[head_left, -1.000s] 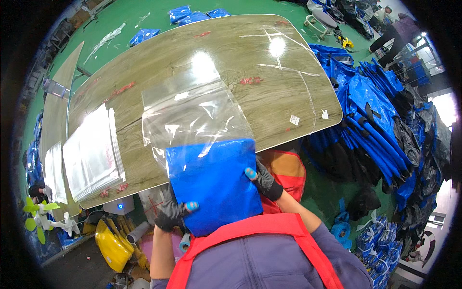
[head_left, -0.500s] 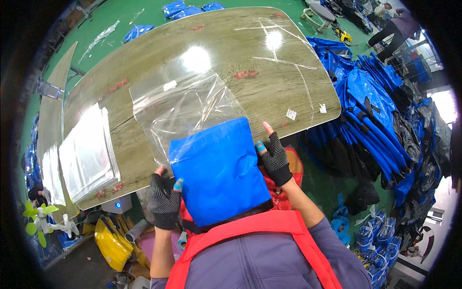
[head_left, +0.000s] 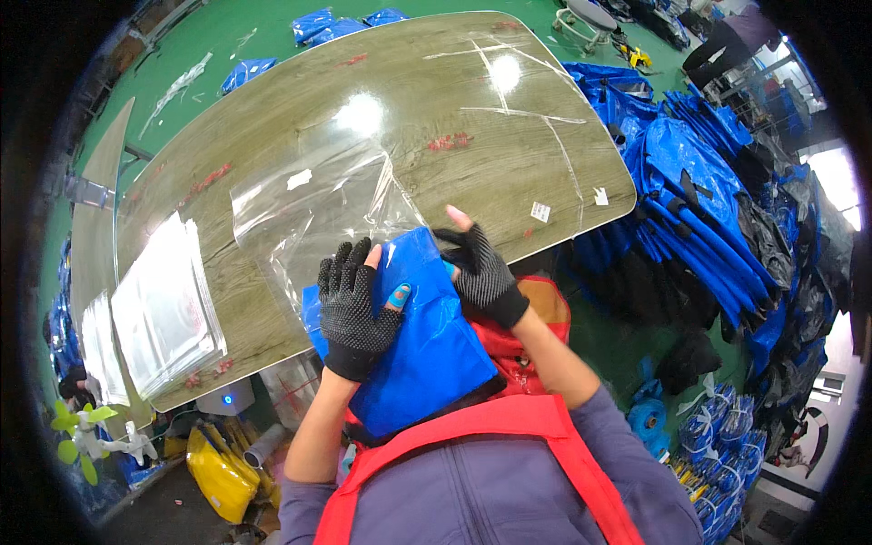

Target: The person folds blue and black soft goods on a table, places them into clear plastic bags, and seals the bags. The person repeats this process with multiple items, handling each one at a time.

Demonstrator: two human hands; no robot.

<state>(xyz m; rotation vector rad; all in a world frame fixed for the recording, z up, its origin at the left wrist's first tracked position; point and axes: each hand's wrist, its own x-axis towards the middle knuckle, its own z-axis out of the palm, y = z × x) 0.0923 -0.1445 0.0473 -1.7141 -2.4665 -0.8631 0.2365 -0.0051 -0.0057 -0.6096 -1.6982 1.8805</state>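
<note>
A folded blue sheet (head_left: 422,354), glossy and creased, rests against my front with its far end at the table edge. Clear plastic film (head_left: 313,213) spreads from that end across the table; whether the sheet is inside it, I cannot tell. My left hand (head_left: 359,309), in a black dotted fingerless glove, lies flat on the sheet's left part, fingers stretched, blue tape round the thumb. At the sheet's far right edge, my right hand (head_left: 486,277) in a matching glove holds the edge, its bare index fingertip pointing outward. Its other fingers are partly hidden.
The wood-patterned table (head_left: 409,100) carries a stack of clear bags (head_left: 168,309) at left and a small white label (head_left: 540,212) at right. Blue bundles (head_left: 695,182) crowd the right side. A green-bladed fan (head_left: 82,436) and yellow packets (head_left: 218,472) are at lower left.
My left hand has moved from beside the sheet up onto its top. My right hand has moved left, and the sheet's far end has narrowed and bunched.
</note>
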